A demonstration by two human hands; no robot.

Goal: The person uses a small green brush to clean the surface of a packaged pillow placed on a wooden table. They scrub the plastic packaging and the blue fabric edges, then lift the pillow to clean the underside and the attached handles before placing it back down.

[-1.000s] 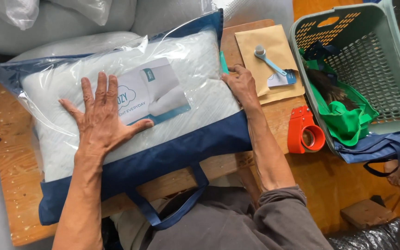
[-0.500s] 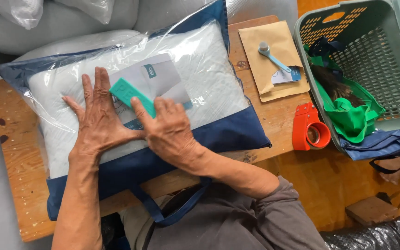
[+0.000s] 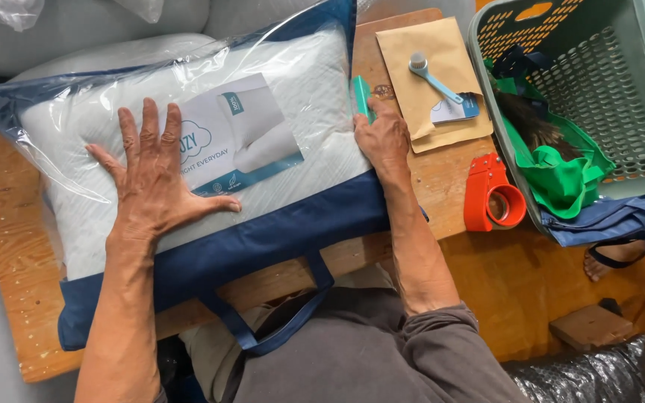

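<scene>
The left hand (image 3: 154, 183) lay flat and fully open, fingers spread, palm pressing down on the clear plastic face of the packed pillow (image 3: 188, 164), gripping nothing and simply pinning the bag to the wooden table (image 3: 16, 276). The pillow sat across the middle of the table in its see-through cover with dark blue edging, its blue carry strap (image 3: 270, 328) hanging off the near edge at about six o'clock, toward the lap. At roughly three o'clock from the flat palm, the right hand (image 3: 382, 138) rested at the bag's right end with its fingers curled around a small teal tool (image 3: 360, 95); whether that was a scraper or a card was hard to tell, since the fingers covered most of it. To do this well, the flat palm probably had to keep even pressure so the slippery plastic did not creep, while the tool stayed at a shallow angle against the bag's edge rather than digging in and nicking the film. Further out, at about two o'clock, a brown envelope (image 3: 427, 67) lay on the table with a light blue scoop (image 3: 431, 75) on top, an orange tape dispenser (image 3: 490, 194) sat at three o'clock beside it, and a green basket (image 3: 636, 112) holding green cloth (image 3: 561, 175) stood beyond the table's right edge.
</scene>
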